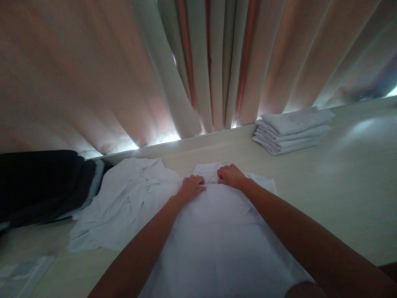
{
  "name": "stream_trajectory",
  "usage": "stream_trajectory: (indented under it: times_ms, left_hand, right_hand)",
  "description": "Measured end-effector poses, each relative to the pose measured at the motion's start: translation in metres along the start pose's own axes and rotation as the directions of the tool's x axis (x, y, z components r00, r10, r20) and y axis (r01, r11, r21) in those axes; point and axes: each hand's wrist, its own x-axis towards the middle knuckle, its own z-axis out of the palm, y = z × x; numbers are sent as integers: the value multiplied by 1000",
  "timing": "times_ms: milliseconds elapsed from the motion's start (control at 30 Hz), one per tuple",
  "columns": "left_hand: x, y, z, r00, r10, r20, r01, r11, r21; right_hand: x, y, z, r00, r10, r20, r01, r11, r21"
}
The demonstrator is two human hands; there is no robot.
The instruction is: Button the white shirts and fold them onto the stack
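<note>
A white shirt (pixel 217 231) lies spread flat on the pale desk (pixel 341 194), running from the lower edge of the view at 6 o'clock up toward the middle. Its cloth is smooth and plain, with faint folds and what looks like a small pocket edge toward 3 o'clock of its middle. The collar end points to 12 o'clock, away from the person, and sits slightly raised. The left hand (pixel 191 187) and the right hand (pixel 231 176) both rest on the shirt at the collar, side by side, fingers curled onto the cloth. At 9 o'clock its edge touches other rumpled white cloth.
</note>
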Motion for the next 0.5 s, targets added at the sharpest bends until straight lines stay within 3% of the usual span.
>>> stream_trajectory:
  times_ms: [300,500]
  left_hand:
    - [2,-7,4,1000,-30,1,30,999,-37]
    - [3,-13,3,997,51,63,-46,996,-81]
  right_hand:
    - [-7,16,-6,980,36,195,-64,988,138]
    - [-13,26,-14,969,-12,248,-49,969,241]
